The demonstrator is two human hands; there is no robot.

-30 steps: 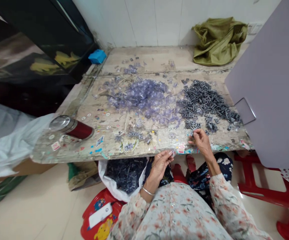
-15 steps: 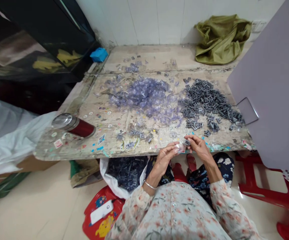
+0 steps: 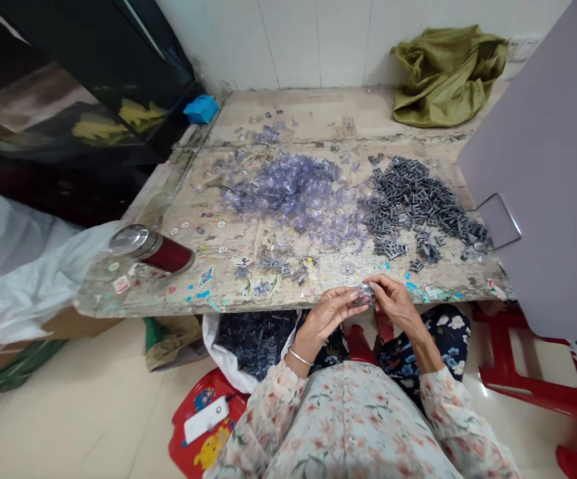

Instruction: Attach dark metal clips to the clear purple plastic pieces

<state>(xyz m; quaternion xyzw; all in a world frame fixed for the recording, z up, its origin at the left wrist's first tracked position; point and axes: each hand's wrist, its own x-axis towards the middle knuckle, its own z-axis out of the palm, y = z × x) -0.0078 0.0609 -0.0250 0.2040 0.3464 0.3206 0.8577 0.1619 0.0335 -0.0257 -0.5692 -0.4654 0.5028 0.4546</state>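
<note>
Just past the table's front edge, my left hand [image 3: 329, 313] pinches a small clear plastic piece [image 3: 365, 293] between thumb and fingers. My right hand [image 3: 394, 303] meets it from the right, its fingertips closed on a small grey plastic part at the same spot. The two pieces touch or overlap; the fingers partly hide them, so I cannot tell how they fit. Beyond my hands lies a loose heap of clear, purplish plastic pieces [image 3: 293, 189]. To its right is a pile of small dark grey plastic parts [image 3: 412, 199].
A dark red thermos [image 3: 168, 255] lies at the table's left. An olive cloth [image 3: 440, 80] and a blue box [image 3: 201, 108] are at the back. A grey panel [image 3: 532, 166] borders the right side. Below stand an open white sack [image 3: 213, 342] and a red stool [image 3: 183, 406].
My hands have come together: the right hand moved left, bringing the grey part against the clear piece. The view has shifted slightly. The piles look the same.
</note>
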